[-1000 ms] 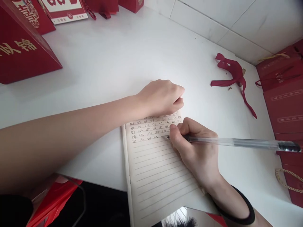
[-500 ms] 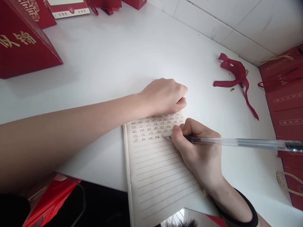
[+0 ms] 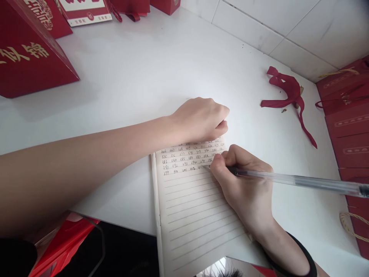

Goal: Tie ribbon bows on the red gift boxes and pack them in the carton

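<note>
A lined notebook (image 3: 198, 219) lies on the white table, its upper lines filled with rows of handwritten numbers and its lower lines blank. My right hand (image 3: 245, 184) grips a clear pen (image 3: 300, 180), whose tip touches the page at the end of the lowest written row. Across the top of the notebook rests my left hand (image 3: 201, 119), curled closed with its knuckles up; its forearm covers the upper page. Its fingertips are mostly tucked out of sight, so whether anything is inside cannot be made out.
A dark red ribbon (image 3: 292, 92) lies on the white table (image 3: 150, 73) at the right. Red boxes (image 3: 350, 121) are stacked along the right edge by the tiled wall (image 3: 259, 23). A large red box (image 3: 31, 57) stands at the upper left.
My right hand has moved the pen slightly to the right, and another number now shows at the end of the lowest row. My left hand keeps its place on the notebook.
</note>
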The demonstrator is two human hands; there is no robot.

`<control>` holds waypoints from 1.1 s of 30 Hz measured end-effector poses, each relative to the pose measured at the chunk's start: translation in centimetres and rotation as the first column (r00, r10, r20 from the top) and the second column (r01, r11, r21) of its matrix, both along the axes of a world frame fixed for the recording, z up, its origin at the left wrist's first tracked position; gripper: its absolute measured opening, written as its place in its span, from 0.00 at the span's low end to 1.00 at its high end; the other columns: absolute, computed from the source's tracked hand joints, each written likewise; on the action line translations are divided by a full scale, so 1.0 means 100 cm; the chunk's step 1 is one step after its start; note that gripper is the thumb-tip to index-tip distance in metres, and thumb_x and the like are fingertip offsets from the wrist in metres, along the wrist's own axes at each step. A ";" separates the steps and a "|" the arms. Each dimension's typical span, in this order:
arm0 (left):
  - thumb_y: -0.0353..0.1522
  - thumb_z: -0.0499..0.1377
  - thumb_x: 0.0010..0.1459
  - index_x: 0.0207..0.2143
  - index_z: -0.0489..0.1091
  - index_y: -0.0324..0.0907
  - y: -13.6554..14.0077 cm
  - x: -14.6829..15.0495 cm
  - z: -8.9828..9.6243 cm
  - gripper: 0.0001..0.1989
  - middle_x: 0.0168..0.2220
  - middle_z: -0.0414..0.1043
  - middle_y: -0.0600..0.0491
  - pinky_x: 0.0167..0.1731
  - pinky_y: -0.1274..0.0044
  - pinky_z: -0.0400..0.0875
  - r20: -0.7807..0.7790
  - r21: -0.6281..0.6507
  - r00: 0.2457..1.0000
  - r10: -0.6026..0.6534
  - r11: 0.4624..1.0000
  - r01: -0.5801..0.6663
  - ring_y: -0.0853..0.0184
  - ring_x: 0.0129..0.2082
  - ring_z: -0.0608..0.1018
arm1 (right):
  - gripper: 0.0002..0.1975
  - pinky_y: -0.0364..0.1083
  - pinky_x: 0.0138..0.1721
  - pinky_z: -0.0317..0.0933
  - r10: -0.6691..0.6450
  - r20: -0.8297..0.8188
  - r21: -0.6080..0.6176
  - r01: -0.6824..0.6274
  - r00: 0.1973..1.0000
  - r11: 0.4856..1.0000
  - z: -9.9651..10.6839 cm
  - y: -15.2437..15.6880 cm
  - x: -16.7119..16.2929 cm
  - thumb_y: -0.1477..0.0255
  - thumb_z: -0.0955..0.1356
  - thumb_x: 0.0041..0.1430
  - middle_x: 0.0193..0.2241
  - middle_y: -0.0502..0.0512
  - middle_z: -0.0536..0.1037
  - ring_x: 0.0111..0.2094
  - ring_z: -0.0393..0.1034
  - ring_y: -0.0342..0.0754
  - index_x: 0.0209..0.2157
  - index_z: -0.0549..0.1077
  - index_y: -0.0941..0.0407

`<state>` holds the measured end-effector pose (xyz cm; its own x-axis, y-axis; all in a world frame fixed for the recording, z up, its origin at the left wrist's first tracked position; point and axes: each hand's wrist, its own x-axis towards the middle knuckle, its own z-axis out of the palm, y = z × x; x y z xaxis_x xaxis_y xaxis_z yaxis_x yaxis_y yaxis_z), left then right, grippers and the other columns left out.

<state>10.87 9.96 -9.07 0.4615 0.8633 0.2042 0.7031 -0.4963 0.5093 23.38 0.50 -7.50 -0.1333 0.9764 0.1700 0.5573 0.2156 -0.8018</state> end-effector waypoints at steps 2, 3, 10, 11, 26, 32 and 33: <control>0.30 0.51 0.50 0.20 0.64 0.39 0.000 0.000 0.000 0.08 0.14 0.56 0.56 0.24 0.75 0.53 -0.029 0.013 1.000 0.000 1.000 0.000 0.69 0.21 0.65 | 0.18 0.39 0.16 0.42 0.017 -0.021 -0.018 -0.017 1.000 1.000 0.000 0.000 0.001 0.77 0.63 0.53 0.15 0.45 0.50 0.16 0.43 0.39 0.17 0.49 0.57; 0.30 0.51 0.51 0.20 0.64 0.39 0.000 0.000 0.001 0.08 0.14 0.56 0.56 0.24 0.76 0.53 -0.044 0.020 0.999 0.000 1.000 0.000 0.70 0.20 0.65 | 0.17 0.39 0.16 0.42 0.016 -0.042 -0.043 -0.018 0.999 0.999 0.000 0.001 0.002 0.77 0.63 0.53 0.15 0.45 0.51 0.16 0.44 0.39 0.17 0.50 0.57; 0.32 0.49 0.54 0.20 0.64 0.40 -0.002 -0.004 0.002 0.12 0.13 0.56 0.57 0.19 0.77 0.49 -0.107 0.099 0.994 -0.025 0.994 0.036 0.72 0.14 0.60 | 0.16 0.38 0.13 0.48 -0.159 -0.392 -0.079 0.139 0.906 0.987 -0.005 0.019 0.020 0.64 0.66 0.60 0.16 0.44 0.59 0.14 0.51 0.39 0.23 0.58 0.55; 0.32 0.48 0.54 0.20 0.64 0.40 -0.003 -0.005 0.002 0.12 0.12 0.56 0.56 0.18 0.76 0.48 -0.113 0.110 0.993 -0.030 0.993 0.043 0.71 0.13 0.60 | 0.14 0.38 0.12 0.48 -0.176 -0.387 -0.060 0.166 0.905 0.984 -0.006 0.024 0.024 0.63 0.67 0.59 0.18 0.45 0.60 0.14 0.51 0.39 0.26 0.60 0.55; 0.31 0.50 0.56 0.24 0.68 0.40 -0.015 -0.016 0.004 0.11 0.18 0.67 0.57 0.23 0.79 0.61 -0.095 0.089 0.995 -0.015 0.996 0.024 0.71 0.19 0.70 | 0.18 0.49 0.38 0.66 -0.203 0.179 0.464 0.100 0.963 0.880 -0.029 0.057 0.060 0.70 0.54 0.61 0.46 0.57 0.68 0.43 0.67 0.51 0.51 0.61 0.52; 0.31 0.56 0.53 0.31 0.70 0.41 -0.031 -0.024 0.012 0.04 0.24 0.73 0.55 0.28 0.75 0.69 0.003 0.268 1.000 0.023 0.963 -0.023 0.68 0.22 0.73 | 0.19 0.49 0.36 0.66 -0.293 0.025 0.128 0.288 0.956 0.949 -0.030 0.063 0.061 0.58 0.59 0.50 0.40 0.58 0.72 0.37 0.70 0.53 0.38 0.69 0.55; 0.30 0.57 0.52 0.34 0.70 0.41 -0.036 -0.029 0.016 0.06 0.28 0.74 0.53 0.32 0.74 0.71 0.026 0.319 0.998 0.049 0.946 -0.054 0.67 0.26 0.75 | 0.20 0.50 0.36 0.66 -0.298 0.030 0.079 0.295 0.954 0.952 -0.029 0.063 0.061 0.57 0.59 0.48 0.38 0.58 0.73 0.36 0.70 0.54 0.36 0.70 0.55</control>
